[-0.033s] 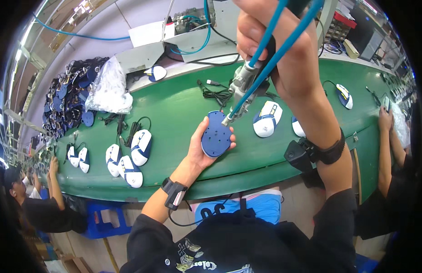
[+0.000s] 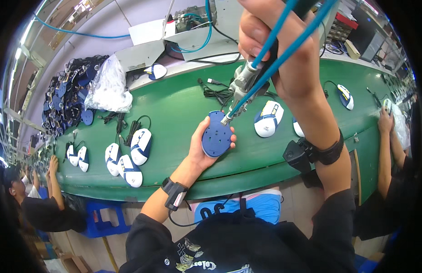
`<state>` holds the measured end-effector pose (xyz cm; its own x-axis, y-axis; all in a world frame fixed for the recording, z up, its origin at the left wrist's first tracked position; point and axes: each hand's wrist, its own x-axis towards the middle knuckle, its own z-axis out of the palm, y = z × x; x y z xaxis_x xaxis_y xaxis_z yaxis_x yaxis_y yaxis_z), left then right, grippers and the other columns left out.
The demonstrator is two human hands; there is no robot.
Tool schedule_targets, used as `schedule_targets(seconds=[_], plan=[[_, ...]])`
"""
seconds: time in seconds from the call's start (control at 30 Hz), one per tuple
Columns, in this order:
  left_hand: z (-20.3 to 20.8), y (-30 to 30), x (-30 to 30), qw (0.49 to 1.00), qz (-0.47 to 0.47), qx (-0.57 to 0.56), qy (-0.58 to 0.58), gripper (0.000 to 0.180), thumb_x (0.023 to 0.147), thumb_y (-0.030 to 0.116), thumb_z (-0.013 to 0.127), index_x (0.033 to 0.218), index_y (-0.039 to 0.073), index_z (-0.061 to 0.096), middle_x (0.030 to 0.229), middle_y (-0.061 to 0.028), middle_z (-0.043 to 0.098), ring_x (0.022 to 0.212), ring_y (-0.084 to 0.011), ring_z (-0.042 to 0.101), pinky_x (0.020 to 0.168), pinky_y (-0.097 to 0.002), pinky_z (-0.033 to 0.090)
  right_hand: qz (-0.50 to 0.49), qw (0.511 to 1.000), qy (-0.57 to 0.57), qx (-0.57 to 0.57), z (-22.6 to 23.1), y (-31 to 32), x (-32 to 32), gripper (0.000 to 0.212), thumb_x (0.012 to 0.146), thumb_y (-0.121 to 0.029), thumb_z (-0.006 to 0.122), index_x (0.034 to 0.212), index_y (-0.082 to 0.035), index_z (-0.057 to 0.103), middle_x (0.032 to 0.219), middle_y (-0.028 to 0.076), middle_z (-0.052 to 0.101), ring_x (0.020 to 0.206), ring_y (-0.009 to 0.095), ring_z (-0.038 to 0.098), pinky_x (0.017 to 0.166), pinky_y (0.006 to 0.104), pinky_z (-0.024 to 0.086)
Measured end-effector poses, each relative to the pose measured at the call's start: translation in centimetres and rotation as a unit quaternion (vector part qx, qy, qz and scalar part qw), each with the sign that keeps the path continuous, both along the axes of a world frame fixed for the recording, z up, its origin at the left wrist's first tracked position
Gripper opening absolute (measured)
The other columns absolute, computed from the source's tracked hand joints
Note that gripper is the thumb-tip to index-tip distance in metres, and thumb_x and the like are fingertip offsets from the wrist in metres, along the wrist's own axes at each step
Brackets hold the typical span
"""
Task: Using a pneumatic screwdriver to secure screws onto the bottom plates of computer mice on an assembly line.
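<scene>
My left hand (image 2: 197, 148) holds a computer mouse (image 2: 216, 139) with its dark blue underside facing up, thumb along one edge and fingertips showing at the other. Several small holes dot that underside. High above the bench, my right hand (image 2: 295, 73) grips a powered screwdriver (image 2: 240, 84) with a black body, a silver nozzle and blue air hoses. The nozzle tip meets the mouse near its upper right edge. I cannot make out a screw there. The hoses cover part of my right fingers. Cables (image 2: 217, 93) lie coiled beyond the mouse.
White-and-blue mice (image 2: 268, 119) lie around the green bench (image 2: 183, 109), with several in a group (image 2: 130, 170) at left. A pile of dark blue mouse parts (image 2: 60, 98) and a clear plastic bag (image 2: 111, 86) are back left. Other people's hands (image 2: 386, 123) work at both sides.
My right hand and the upper part of the screwdriver have shifted slightly right. The tip stays on the mouse, and my left hand keeps its hold.
</scene>
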<state>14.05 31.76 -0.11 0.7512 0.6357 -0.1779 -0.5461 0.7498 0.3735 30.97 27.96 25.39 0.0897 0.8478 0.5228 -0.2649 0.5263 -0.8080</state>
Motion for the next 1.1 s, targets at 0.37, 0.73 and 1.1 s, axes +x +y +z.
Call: schedule_targets(seconds=[0.37,0.73,1.1], plan=[[-1.6,2.5,-0.2,1.0,-0.01,0.007,0.012,0.05,0.096,0.044,0.04,0.122,0.004,0.05,0.11,-0.0185,0.057,0.092,-0.0315,0.057,0.077,-0.0421,0.05,-0.056,0.996,0.067,0.016,-6.7,5.9,-1.5,0.011,0.09,-0.008,0.062,0.082,-0.004,0.056,0.053,-0.003,0.043,0.042,0.007,0.04,0.041,0.0232,0.034],[-1.8,2.5,0.2,1.0,0.014,0.004,0.021,0.05,0.097,0.047,0.041,0.121,0.005,0.05,0.108,-0.0189,0.058,0.089,-0.0314,0.059,0.075,-0.0419,0.051,-0.07,0.993,0.074,-0.054,-6.1,5.2,-1.4,0.017,0.089,-0.011,0.063,0.075,-0.007,0.056,0.053,-0.002,0.045,0.041,0.007,0.041,0.039,0.022,0.033],[-1.8,2.3,0.1,1.0,0.019,0.003,0.015,0.043,0.097,0.044,0.046,0.129,0.016,0.046,0.103,-0.0172,0.059,0.087,-0.0307,0.062,0.074,-0.0427,0.053,-0.143,0.987,0.066,-0.012,-3.9,3.8,-1.7,0.025,0.089,-0.018,0.064,0.068,-0.01,0.052,0.051,-0.003,0.041,0.04,0.008,0.04,0.038,0.0233,0.034]])
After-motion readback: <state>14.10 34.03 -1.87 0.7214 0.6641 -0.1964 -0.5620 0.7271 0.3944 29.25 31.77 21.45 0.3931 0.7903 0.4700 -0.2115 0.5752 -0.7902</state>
